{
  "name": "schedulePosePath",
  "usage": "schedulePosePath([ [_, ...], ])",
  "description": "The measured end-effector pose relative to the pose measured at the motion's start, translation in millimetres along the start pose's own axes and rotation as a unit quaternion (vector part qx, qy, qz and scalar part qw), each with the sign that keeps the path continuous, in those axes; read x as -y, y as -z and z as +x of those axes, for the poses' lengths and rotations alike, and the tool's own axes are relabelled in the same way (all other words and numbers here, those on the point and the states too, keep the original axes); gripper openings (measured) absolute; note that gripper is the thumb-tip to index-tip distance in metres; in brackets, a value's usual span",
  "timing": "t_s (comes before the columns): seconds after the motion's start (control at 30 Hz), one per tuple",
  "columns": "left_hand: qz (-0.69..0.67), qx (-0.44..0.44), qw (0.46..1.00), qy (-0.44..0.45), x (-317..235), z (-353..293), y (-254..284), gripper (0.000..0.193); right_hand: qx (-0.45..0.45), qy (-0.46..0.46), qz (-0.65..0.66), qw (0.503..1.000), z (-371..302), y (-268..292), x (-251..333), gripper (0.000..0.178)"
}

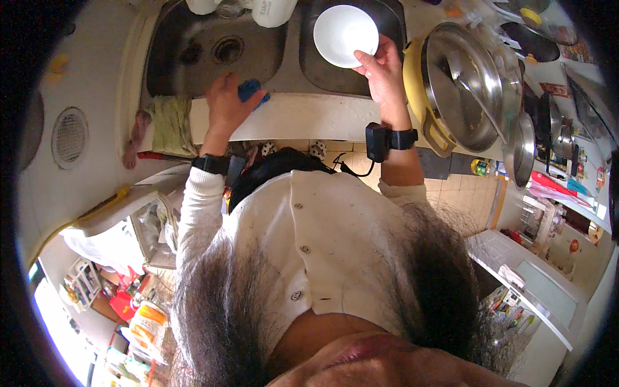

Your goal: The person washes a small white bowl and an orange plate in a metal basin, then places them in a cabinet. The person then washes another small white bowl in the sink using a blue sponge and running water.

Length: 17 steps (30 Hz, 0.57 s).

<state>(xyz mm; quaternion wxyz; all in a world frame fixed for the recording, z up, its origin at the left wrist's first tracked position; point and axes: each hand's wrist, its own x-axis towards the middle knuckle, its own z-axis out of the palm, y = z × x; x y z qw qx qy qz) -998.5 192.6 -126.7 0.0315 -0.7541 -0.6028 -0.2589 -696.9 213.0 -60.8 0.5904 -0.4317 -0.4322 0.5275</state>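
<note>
My right hand (383,74) grips a small white bowl (346,37) by its rim, thumb over the edge and fingers beneath. The bowl is held above the right basin, its round inside facing up. At the front edge of the left basin, my left hand (225,106) is closed around a crumpled blue scrubbing cloth (250,92), which shows between the thumb and fingers. Part of the cloth is hidden by the hand. Both hands are apart from each other over the double sink (291,61).
A white mug (273,11) stands at the sink's far side. To the right sit a yellow pot (418,84) and a large steel pan (461,84) with a ladle in it. A green cloth (173,126) hangs over the left front edge.
</note>
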Motion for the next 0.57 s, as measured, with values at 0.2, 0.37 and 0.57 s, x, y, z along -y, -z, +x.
schedulePosePath([
  [0.2, -0.498, 0.048, 0.857, 0.122, -67, 48, -40, 0.051, 0.003, -0.004, -0.005, 1.0, -7, -12, -1, 0.057],
  [0.37, -0.691, 0.008, 0.702, 0.172, -97, 84, -60, 0.035, 0.01, 0.006, -0.035, 0.999, -15, -16, -2, 0.056],
  [0.57, -0.547, 0.017, 0.808, 0.219, -109, 101, -69, 0.045, 0.026, -0.007, -0.065, 0.998, -19, -15, 2, 0.061],
])
